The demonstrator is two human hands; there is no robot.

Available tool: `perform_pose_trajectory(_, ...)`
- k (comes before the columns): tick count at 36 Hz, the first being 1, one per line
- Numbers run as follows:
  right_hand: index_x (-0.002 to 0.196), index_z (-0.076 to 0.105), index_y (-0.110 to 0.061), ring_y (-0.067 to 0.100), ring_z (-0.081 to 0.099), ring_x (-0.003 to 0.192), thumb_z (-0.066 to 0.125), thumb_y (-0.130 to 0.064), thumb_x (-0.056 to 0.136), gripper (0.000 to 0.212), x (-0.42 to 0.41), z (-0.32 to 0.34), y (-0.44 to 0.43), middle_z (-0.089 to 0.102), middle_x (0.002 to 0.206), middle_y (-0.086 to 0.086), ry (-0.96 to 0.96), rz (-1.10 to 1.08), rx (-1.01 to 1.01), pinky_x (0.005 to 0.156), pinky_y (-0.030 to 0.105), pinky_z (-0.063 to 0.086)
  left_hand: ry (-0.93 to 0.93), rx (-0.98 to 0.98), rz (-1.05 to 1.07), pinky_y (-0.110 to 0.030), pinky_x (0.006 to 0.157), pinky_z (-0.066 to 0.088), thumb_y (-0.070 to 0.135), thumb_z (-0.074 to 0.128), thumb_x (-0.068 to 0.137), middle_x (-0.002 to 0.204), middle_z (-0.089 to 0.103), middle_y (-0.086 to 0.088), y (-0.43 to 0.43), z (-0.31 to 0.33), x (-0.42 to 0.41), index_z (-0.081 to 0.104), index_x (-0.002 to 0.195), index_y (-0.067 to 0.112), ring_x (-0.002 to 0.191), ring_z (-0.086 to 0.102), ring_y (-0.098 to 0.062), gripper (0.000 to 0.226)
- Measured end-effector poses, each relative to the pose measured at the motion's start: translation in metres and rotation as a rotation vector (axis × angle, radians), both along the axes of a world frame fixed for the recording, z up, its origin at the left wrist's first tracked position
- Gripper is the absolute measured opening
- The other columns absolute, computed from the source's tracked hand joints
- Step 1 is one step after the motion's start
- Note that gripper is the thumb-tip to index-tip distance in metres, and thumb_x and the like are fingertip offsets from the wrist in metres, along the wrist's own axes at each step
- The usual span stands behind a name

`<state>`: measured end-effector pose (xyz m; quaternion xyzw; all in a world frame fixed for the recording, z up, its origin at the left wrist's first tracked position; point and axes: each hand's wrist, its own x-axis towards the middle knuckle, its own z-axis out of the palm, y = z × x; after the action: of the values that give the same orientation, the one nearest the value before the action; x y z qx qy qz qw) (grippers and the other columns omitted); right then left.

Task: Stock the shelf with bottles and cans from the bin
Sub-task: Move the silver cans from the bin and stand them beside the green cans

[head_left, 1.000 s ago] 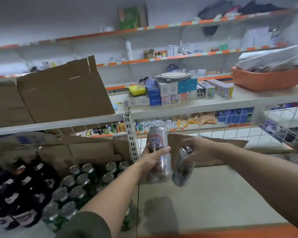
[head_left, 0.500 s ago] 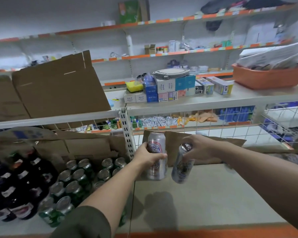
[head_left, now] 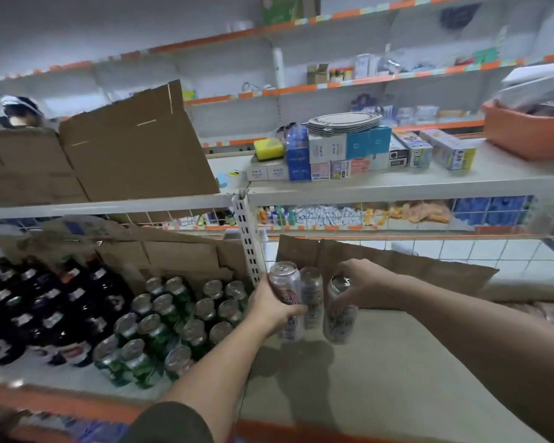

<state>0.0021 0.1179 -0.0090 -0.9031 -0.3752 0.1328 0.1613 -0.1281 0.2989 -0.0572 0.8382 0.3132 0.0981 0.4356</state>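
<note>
On the pale lower shelf (head_left: 397, 378), left of the perforated upright (head_left: 248, 241): dark bottles (head_left: 45, 314) leftmost, green cans (head_left: 173, 321) just beside them, torn cardboard (head_left: 173, 251) behind; right of the upright, three silver cans (head_left: 312, 295) close by it, footing unclear, and a brown cardboard sheet (head_left: 397, 270) leaning along the far edge.

Silver cans (head_left: 285, 279) in the hands (head_left: 271, 310): red-and-blue print. Left of hands: green cans (head_left: 155, 338), silver tops. Behind hands: brown cardboard (head_left: 413, 273).
</note>
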Motion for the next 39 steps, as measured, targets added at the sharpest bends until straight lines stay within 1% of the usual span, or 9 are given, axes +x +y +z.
perform_pose_trajectory(4,0.091,0.066,-0.018,0.021,0.065,0.077,0.072,-0.045,0.065,0.039,-0.006,-0.014,0.007,0.068,0.084,-0.001,0.005,0.014,-0.010,0.065,0.037,0.055,0.021,-0.016,-0.007,-0.035,0.099,0.050,0.041,0.098,0.047,0.126,0.066,0.002,0.000,-0.016,-0.003,0.047,0.133,0.033,0.118,0.061,-0.025,0.100)
perform_pose_trajectory(9,0.086,0.065,-0.018,0.021,0.064,0.072,0.076,-0.046,0.062,0.038,-0.011,-0.021,0.022,0.068,0.079,-0.001,0.027,0.011,-0.048,0.057,0.035,0.051,0.027,-0.054,-0.060,-0.042,0.099,0.055,0.057,0.094,0.027,0.119,0.069,0.004,0.035,-0.080,0.019,0.048,0.111,0.053,0.115,0.066,-0.021,0.095)
perform_pose_trajectory(12,0.083,0.063,-0.017,0.018,0.059,0.066,0.078,-0.044,0.063,0.037,-0.014,-0.027,0.029,0.067,0.077,0.000,0.042,-0.007,-0.065,0.052,0.029,0.045,0.086,-0.006,-0.093,-0.039,0.097,0.056,0.048,0.089,0.037,0.115,0.071,0.006,0.041,-0.083,0.017,0.055,0.117,0.041,0.112,0.067,-0.020,0.087)
perform_pose_trajectory(17,0.095,0.065,-0.014,0.026,0.063,0.082,0.070,-0.038,0.072,0.034,-0.023,-0.036,0.044,0.067,0.088,0.007,0.056,-0.037,-0.086,0.060,0.031,0.048,0.133,0.027,-0.146,-0.027,0.090,0.049,0.035,0.090,0.059,0.120,0.067,0.004,0.032,-0.054,0.000,0.049,0.119,0.037,0.113,0.064,-0.022,0.073)
perform_pose_trajectory(22,0.103,0.064,-0.008,0.032,0.064,0.087,0.069,-0.030,0.072,0.038,-0.028,-0.051,0.057,0.068,0.096,0.013,0.089,-0.070,-0.063,0.066,0.041,0.053,0.132,-0.018,-0.100,-0.028,0.091,0.048,0.041,0.093,0.059,0.122,0.064,0.005,0.039,-0.065,0.008,0.054,0.130,0.029,0.115,0.062,-0.022,0.082)
perform_pose_trajectory(26,0.111,0.061,-0.011,0.026,0.061,0.088,0.071,-0.034,0.079,0.041,-0.030,-0.051,0.065,0.067,0.100,0.007,0.054,-0.079,-0.034,0.066,0.031,0.045,0.150,-0.048,-0.104,-0.026,0.083,0.045,0.032,0.097,0.061,0.117,0.063,0.002,0.045,-0.074,0.011,0.051,0.124,0.019,0.110,0.062,-0.021,0.079)
perform_pose_trajectory(30,0.119,0.057,-0.018,0.020,0.053,0.084,0.072,-0.031,0.080,0.043,-0.029,-0.050,0.072,0.063,0.104,0.005,0.084,-0.082,-0.016,0.067,0.024,0.038,0.195,-0.061,-0.153,-0.030,0.092,0.049,0.033,0.096,0.061,0.126,0.062,-0.001,0.051,-0.070,0.014,0.048,0.130,0.020,0.117,0.062,-0.026,0.086)
perform_pose_trajectory(35,0.111,0.060,-0.022,0.020,0.056,0.084,0.082,-0.044,0.070,0.052,-0.026,-0.055,0.074,0.058,0.094,-0.001,0.112,-0.089,-0.199,0.071,0.027,0.047,0.263,0.005,-0.281,-0.035,0.098,0.051,0.036,0.088,0.059,0.131,0.061,-0.001,0.060,-0.064,0.019,0.043,0.139,0.025,0.115,0.061,-0.024,0.093)
perform_pose_trajectory(39,0.108,0.054,-0.023,0.019,0.057,0.084,0.083,-0.038,0.069,0.050,-0.025,-0.061,0.072,0.059,0.095,-0.001,0.137,-0.109,-0.166,0.067,0.027,0.046,0.237,0.040,-0.275,-0.035,0.096,0.054,0.035,0.084,0.062,0.124,0.067,0.002,0.061,-0.066,0.020,0.056,0.122,0.028,0.110,0.064,-0.023,0.066)
